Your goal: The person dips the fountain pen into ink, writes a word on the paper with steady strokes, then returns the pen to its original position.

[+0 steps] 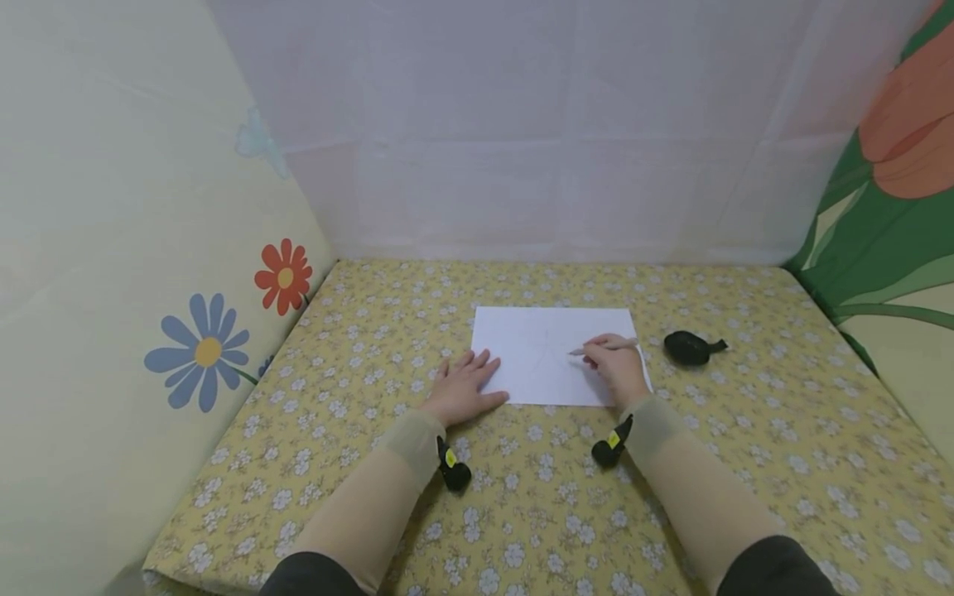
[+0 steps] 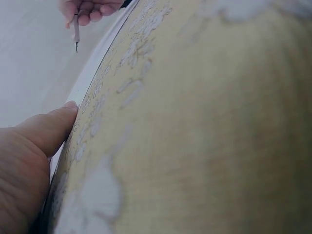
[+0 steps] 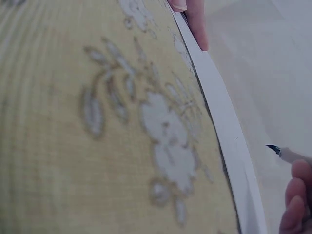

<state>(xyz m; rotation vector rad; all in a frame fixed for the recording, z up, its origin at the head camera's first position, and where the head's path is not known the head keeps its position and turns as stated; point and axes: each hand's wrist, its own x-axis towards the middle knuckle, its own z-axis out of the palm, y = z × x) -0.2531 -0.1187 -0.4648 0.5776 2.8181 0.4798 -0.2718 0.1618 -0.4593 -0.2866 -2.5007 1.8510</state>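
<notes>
A white sheet of paper with faint thin lines near its middle lies on the patterned cloth. My left hand rests on its lower left corner, fingers spread; its thumb shows in the left wrist view. My right hand, over the sheet's right side, pinches a slim, pale pen-like tool with a dark pointed tip. Whether that tip is a nib or a blade, I cannot tell. Both wrist views show the tip raised above the paper. Most left fingers are out of the left wrist view.
To the right of the paper lies a black rounded object with a narrow neck. A yellow flowered cloth covers the table. A pale sheet hangs behind it, with flower-printed panels at both sides. Small black devices sit on both wrists.
</notes>
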